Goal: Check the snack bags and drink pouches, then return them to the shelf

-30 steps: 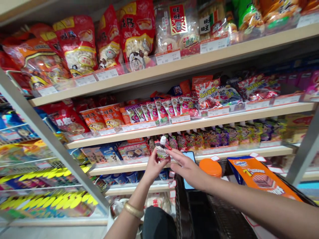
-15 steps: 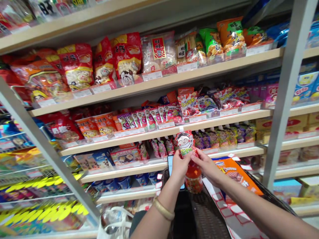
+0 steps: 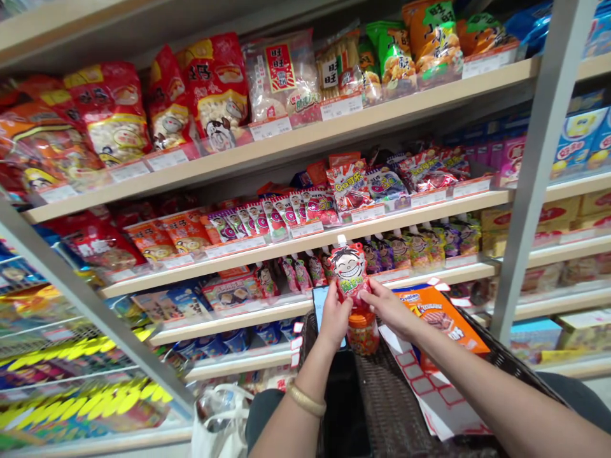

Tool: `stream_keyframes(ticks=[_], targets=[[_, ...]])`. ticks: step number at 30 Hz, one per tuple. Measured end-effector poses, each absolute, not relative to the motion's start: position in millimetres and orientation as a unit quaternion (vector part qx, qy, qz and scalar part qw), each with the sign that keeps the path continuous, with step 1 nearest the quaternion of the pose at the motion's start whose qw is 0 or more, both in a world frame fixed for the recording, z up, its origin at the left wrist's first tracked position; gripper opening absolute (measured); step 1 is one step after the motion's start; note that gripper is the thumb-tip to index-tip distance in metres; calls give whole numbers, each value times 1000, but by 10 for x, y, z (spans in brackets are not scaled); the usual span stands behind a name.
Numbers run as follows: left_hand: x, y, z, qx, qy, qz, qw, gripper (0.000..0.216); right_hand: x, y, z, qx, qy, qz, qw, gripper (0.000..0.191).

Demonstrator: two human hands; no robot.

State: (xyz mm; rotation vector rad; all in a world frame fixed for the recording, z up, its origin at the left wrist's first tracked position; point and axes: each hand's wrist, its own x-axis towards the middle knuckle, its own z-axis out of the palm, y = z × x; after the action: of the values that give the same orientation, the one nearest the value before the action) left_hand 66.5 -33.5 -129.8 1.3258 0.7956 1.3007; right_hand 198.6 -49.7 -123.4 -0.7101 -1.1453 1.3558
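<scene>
Both my hands hold a red jelly drink pouch (image 3: 349, 270) upright, with its white spout cap on top and a grinning cartoon face toward me. My left hand (image 3: 335, 318) grips the pouch's lower left side, and a gold bangle (image 3: 306, 399) circles that wrist. On the lower right side, my right hand (image 3: 387, 307) pinches it with thumb and fingers. Just beneath the pouch stands a clear jar (image 3: 363, 340) with an orange lid and reddish contents, inside a dark woven basket (image 3: 389, 394).
In the basket, an orange snack bag (image 3: 442, 316) lies right of the jar, and a lit phone (image 3: 319, 304) sits left. Similar spouted pouches (image 3: 401, 248) line the shelf behind. A grey post (image 3: 539, 172) stands right. A white tote bag (image 3: 222, 416) is at lower left.
The shelves have shifted left and slightly up in view. Both hands still hold the pouch, and the jar's orange lid shows more clearly beneath it.
</scene>
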Motion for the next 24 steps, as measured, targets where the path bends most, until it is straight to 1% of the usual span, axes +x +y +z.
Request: stream_keyframes(ticks=[5,12,15,20,24], targets=[[676,-352,-1307,563,316,558,521,59,1973,-491,-1260,-328,-497,556,580,47],[703,-367,-1314,570,327,558,507,60,1974,-509,-1266,-334,-487,557,585,51],[710,-371,-1313,580,330,566,484,59,1970,-503,-1278,-341,-489,548,587,49],[709,-353,-1335,583,314,577,479,59,1950,-501,-1296,-344,-487,537,596,44],[699,-316,-1386,573,333,580,474,54,1931,-515,-1291,-348,-472,530,612,44]])
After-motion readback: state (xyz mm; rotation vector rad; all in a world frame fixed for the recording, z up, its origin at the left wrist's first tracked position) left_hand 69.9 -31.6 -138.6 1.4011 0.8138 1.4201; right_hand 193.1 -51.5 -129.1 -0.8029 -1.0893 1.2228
